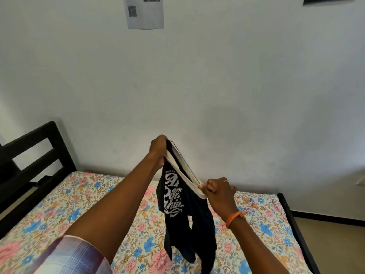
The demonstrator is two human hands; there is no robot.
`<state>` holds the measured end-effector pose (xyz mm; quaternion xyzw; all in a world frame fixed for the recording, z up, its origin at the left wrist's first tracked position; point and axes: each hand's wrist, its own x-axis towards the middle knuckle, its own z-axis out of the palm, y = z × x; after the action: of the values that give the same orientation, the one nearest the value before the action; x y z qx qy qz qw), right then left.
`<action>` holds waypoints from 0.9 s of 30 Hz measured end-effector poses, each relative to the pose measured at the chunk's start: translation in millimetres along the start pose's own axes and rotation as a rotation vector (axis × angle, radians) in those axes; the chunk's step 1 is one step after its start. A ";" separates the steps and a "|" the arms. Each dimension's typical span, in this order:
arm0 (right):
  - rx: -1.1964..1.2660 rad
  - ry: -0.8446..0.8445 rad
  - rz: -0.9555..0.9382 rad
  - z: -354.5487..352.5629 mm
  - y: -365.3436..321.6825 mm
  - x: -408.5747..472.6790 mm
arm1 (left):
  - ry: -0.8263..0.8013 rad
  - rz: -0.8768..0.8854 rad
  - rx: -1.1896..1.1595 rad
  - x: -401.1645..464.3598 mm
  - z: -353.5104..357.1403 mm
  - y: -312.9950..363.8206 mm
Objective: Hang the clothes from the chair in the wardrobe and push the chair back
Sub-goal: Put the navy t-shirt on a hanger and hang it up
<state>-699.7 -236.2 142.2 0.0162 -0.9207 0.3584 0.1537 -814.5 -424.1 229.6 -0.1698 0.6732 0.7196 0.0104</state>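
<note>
Dark cotton, white-lettered: a T-shirt (177, 206) hangs above the floral bed (65, 200). Left hand (158, 149) and right hand (218, 191) each pinch its white-trimmed neckline, stretching it taut.

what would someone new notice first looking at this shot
Most likely the dark t-shirt with white lettering, held up mid-frame above the bed by both hands: the left hand grips its pale-trimmed edge higher up, the right hand pinches it lower and to the right. Next comes the floral bedsheet in pink and blue spread beneath, framed by a dark wooden headboard at the left. A printed paper hangs on the white wall at the top.
</note>
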 end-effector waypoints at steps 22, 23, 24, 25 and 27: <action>-0.133 -0.251 0.084 -6.8 -5.7 3.7 | -0.620 0.363 0.505 -92.5 24.8 -29.7; -0.142 -0.230 0.089 -10.0 -6.0 3.9 | -0.613 0.372 0.527 -94.6 25.0 -29.5; -0.103 -0.198 0.105 -16.1 -6.7 5.6 | -0.589 0.389 0.559 -94.0 23.3 -29.6; -0.015 -0.161 0.114 -22.2 -5.4 8.6 | -0.551 0.411 0.594 -90.6 19.9 -31.0; 0.131 -0.104 0.125 -40.0 -4.1 14.7 | -0.477 0.434 0.653 -79.4 8.2 -36.6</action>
<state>-702.3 -211.5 177.0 -0.0127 -0.9013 0.4253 0.0814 -732.7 -395.8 215.1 0.1580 0.8635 0.4743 0.0671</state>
